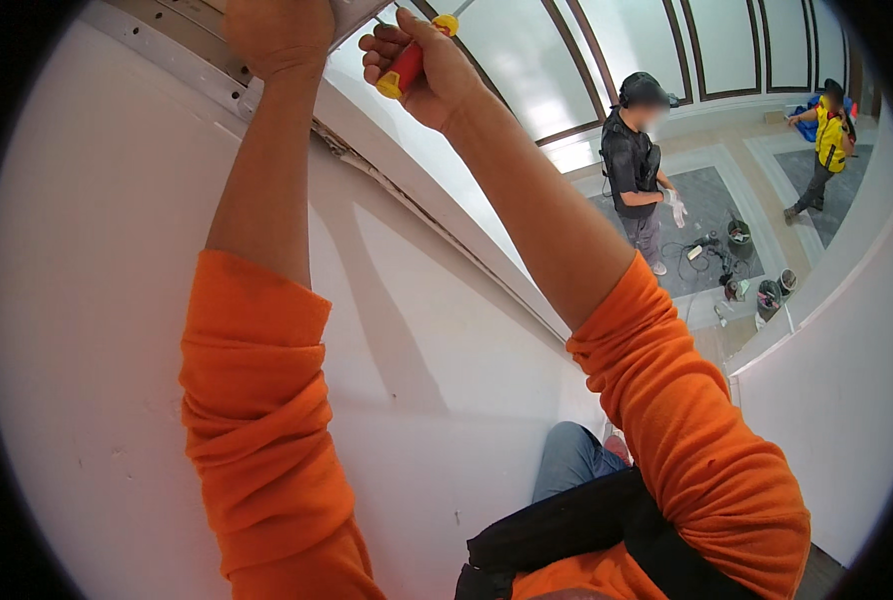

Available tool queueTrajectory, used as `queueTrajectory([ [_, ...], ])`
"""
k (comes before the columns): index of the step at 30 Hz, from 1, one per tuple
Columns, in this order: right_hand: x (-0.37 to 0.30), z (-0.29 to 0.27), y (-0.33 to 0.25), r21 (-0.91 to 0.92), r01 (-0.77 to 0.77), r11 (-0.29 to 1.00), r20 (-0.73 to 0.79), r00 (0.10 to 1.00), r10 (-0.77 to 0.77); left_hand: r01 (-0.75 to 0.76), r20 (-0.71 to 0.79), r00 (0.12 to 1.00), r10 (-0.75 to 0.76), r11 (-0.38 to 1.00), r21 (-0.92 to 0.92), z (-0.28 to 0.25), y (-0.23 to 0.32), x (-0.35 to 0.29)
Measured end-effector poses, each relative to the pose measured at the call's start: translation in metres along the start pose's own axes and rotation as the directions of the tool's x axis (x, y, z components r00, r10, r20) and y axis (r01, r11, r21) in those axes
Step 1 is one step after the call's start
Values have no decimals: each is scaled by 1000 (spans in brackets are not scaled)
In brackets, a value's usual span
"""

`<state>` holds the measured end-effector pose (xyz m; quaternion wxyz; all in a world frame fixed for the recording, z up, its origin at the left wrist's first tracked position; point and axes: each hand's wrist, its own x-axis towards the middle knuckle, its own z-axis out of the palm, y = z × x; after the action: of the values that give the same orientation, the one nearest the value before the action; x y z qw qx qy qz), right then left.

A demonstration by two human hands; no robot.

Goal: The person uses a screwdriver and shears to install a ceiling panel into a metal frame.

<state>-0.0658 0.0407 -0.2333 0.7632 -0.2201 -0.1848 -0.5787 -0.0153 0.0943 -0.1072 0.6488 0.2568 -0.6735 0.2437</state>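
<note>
Orange sleeves (262, 420), pushed up toward the elbows, fill the foreground, with a dark strap (557, 525) crossing the body between them. Behind them spreads a broad white wall (97, 330), marked with small dents and scuffs. Beyond it, tall pale panels (527, 65) in dark frames line the far side of the room. Two other people are in that area: one in dark clothes (632, 165) with white gloves, another farther off in a yellow vest (830, 140). Buckets (740, 236) and cables lie on the floor near the first.

Along the wall's upper edge runs a metal track (182, 42) dotted with holes; beside it, a rough, broken seam (362, 168) shows. The left hand (282, 38) is up against this corner, its fingers cut off by the picture's edge, so I cannot tell how its grip stands. The right hand (442, 85) is just beside it, its grip curled around a red and yellow tool handle (408, 70). No working end shows, and the handle looks apart from the track.

As for progress, the track seems to be in place, yet its holes are uncovered and the seam is unfinished; whether any fastening is complete cannot be judged.
</note>
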Motion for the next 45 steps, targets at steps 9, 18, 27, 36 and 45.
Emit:
queueTrajectory([
  [9,-1,8,2,-154,141,978,34,990,-137,-23,-9,1000,22,1000,-7,-4,10,4],
  [18,-22,9,-5,9,-82,997,91,993,81,-22,2,1000,22,1000,-21,-14,29,-2],
  [27,-51,44,-9,-236,189,953,72,982,-176,-53,6,999,53,998,-16,-24,71,11],
  [36,-69,60,-34,-7,-82,997,67,994,82,-5,25,1000,7,997,-71,-22,99,18],
  [45,-66,84,-39,-158,172,972,97,983,-158,-126,-37,986,160,882,454,-33,95,50],
])
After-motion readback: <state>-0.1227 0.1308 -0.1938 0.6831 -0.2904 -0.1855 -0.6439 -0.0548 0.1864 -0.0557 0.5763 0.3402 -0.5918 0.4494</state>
